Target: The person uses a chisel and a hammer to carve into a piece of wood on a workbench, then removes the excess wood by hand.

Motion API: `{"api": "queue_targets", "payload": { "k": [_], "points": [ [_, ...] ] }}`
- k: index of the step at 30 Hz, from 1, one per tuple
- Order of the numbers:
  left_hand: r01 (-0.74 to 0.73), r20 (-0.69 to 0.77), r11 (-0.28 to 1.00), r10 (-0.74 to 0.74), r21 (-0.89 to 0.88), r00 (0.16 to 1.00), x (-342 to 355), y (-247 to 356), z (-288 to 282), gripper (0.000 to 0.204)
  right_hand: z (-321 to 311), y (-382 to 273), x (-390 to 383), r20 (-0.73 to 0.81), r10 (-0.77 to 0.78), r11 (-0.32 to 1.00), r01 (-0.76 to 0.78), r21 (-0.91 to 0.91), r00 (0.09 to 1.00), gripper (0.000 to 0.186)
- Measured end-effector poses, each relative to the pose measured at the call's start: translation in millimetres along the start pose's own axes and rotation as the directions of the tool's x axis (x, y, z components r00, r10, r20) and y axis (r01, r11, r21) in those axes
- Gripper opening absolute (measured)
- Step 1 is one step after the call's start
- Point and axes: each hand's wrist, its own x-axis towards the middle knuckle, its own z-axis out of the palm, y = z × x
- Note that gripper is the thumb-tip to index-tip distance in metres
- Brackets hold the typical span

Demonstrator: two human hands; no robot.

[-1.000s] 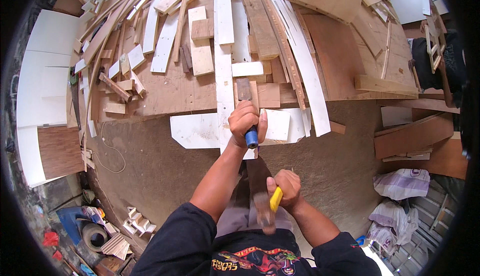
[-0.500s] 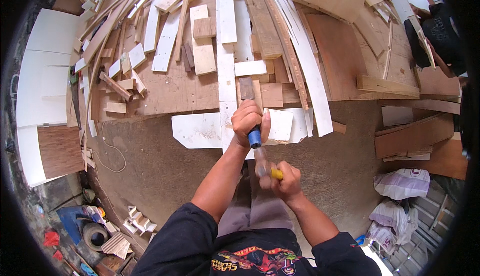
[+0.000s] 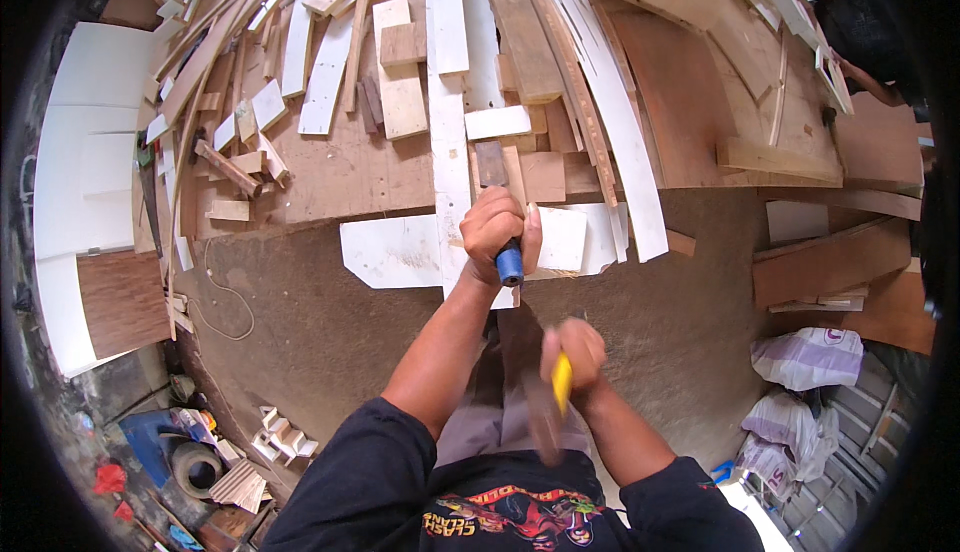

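My left hand [image 3: 497,226] is closed around the handle of a chisel [image 3: 509,263]. The chisel's blue butt end points toward me, and its wide metal blade reaches away over small wood pieces at the bench edge. Lower and to the right, my right hand [image 3: 577,348] grips a hammer [image 3: 562,380] by its yellow handle. Motion blurs the hammer's head, which hangs apart from the chisel, over my legs. Beneath my left hand lies a white board [image 3: 390,253] with cut corners, crossed by a long white strip [image 3: 447,142]. A small pale block [image 3: 562,242] rests beside that hand.
Wood offcuts and strips cover much of the workbench [image 3: 345,172]. A brown panel [image 3: 668,112] lies at the right. At the far right another person [image 3: 868,27] handles white boards. White sacks [image 3: 806,359] stand on the floor at right; a roll of tape [image 3: 194,470] lies at lower left.
The hammer has swung back from the chisel's butt end toward my body, and my right hand has tilted with it. My left hand keeps its grip on the chisel.
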Motion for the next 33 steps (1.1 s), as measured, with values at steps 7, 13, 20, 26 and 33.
{"api": "queue_targets", "payload": {
  "k": [7, 13, 20, 26, 33],
  "points": [
    [-0.01, -0.009, 1.0, 0.01, 0.0, 1.0, 1, 0, 0, 0.033, -15, -13, -3, 0.058, -0.008, 1.0, 0.009, -0.008, 0.998, 0.031],
    [-0.009, 0.022, 1.0, 0.009, -0.019, 1.0, 0, -3, -1, 0.032, 10, 15, -15, 0.166, 0.236, 0.964, -0.21, -0.16, 0.957, 0.029],
    [-0.032, 0.037, 0.999, 0.031, 0.024, 0.999, -3, -1, 0, 0.033, -5, -14, -5, -0.023, 0.011, 0.987, -0.007, 0.158, 1.0, 0.032],
    [-0.019, -0.006, 1.0, 0.019, 0.023, 1.0, -3, 0, 10, 0.034, 4, 12, -9, 0.085, 0.234, 0.972, -0.235, 0.007, 0.969, 0.032],
    [-0.025, -0.003, 0.997, 0.025, 0.068, 1.0, -6, 0, 15, 0.033, 14, 26, -5, 0.114, 0.209, 0.978, -0.208, -0.018, 0.971, 0.027]
  ]
}}
